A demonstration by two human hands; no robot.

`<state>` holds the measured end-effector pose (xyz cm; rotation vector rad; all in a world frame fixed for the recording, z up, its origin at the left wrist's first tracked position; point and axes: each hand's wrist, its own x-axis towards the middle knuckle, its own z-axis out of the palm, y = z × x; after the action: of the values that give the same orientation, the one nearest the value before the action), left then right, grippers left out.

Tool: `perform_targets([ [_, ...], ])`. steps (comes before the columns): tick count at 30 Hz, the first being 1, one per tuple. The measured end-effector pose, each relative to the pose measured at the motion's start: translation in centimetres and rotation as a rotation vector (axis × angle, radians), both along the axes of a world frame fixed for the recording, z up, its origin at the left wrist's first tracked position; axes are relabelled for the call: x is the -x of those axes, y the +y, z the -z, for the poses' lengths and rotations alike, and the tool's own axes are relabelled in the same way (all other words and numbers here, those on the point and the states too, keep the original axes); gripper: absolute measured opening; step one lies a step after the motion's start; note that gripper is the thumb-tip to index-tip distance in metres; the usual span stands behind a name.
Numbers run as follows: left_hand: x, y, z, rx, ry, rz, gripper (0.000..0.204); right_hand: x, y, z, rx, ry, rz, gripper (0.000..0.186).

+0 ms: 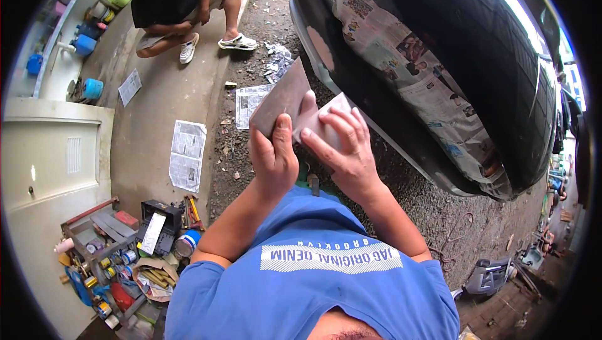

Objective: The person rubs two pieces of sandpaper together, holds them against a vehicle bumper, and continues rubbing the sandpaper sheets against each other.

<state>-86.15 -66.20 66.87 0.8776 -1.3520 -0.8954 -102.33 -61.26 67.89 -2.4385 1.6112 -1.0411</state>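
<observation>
My left hand [274, 155] grips a flat grey-brown sheet [282, 97] that looks like sandpaper, its thumb lying on the face turned toward me. A paler, stiff-looking piece [331, 132] lies under the fingers of my right hand [348, 145], which is closed on it. The two pieces meet between my hands; whether they are one folded sheet or two, I cannot tell. Both hands are raised in front of my body, apart from the car. Beyond them is a dark car bumper [376, 98] with a pale patch [321, 48] on its corner.
Newspaper [401, 58] covers part of the car at the right. Newspaper sheets [187, 155] lie on the concrete and gravel. Another person [172, 10] squats at the far left. Tools, cans and a toolbox [160, 227] crowd the lower left, and a grey machine [489, 276] stands lower right.
</observation>
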Motion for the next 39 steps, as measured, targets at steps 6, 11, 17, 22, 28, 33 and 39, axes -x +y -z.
perform_targets([
  [6,-1.4,-3.7,-3.6,0.036,0.278,-0.160,0.040,1.1,0.3,4.0,-0.689,-1.369,-0.151,0.053],
  [11,-3.4,-7.8,0.3,-0.259,0.324,-0.219,0.045,2.4,-1.9,3.5,-0.885,-2.137,-0.159,0.052],
  [17,-5.9,-11.2,15.1,-0.621,0.124,-0.183,0.041,5.7,-5.1,0.9,-0.803,-2.288,0.026,0.079],
  [22,-5.2,-6.7,30.0,-0.877,0.189,-0.201,0.037,10.1,-11.7,-5.8,-0.656,-1.372,-0.069,0.077],
  [28,-3.6,2.1,40.6,-1.074,0.397,-0.426,0.035,3.2,-24.2,-2.7,-0.389,0.849,-0.369,0.051],
  [33,1.1,4.8,44.0,-1.171,0.614,-0.566,0.039,5.5,-29.1,8.9,-0.558,1.370,-0.649,0.047],
  [39,5.1,8.3,47.0,-1.286,0.786,-0.676,0.039,6.3,-31.9,15.3,-0.535,1.488,-0.796,0.046],
])
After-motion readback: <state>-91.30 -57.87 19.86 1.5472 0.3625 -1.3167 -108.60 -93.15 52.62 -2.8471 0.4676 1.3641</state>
